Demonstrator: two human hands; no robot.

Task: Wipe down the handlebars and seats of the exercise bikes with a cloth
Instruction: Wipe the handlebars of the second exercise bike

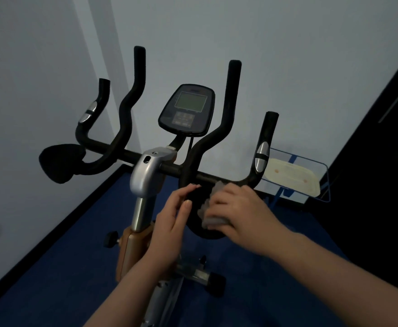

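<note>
- The exercise bike [143, 175] stands on a blue floor [58, 267] by a pale wall [287, 55].
- Its black handlebars [169, 166] fill the middle of the view. The main bar is long and runs from about 10 o'clock down to about 4 o'clock.
- Four black grips stick up from the bar and point toward 12 o'clock. Two are tall and two are short. The short ones have shiny silver patches.
- A black pad [58, 161] sits at the 9 o'clock end of the bar.
- A screen [188, 109] sits between the two tall grips, tilted a little.
- Near the middle, at about 5 o'clock, a black curved loop of the bar hangs down toward the person.
- The right hand [235, 211] lies on the right side of this loop. It holds a grey cloth [211, 206] and presses it on the bar. Its fingers curl over the cloth.
- The left hand [169, 220] is at the left side of the loop, just beside the cloth. Its fingers are straight and their tips touch the black bar. It grips nothing.
- A blue wire rack [320, 185] with a cream tray [292, 178] stands at 3 o'clock, behind the bar.
</note>
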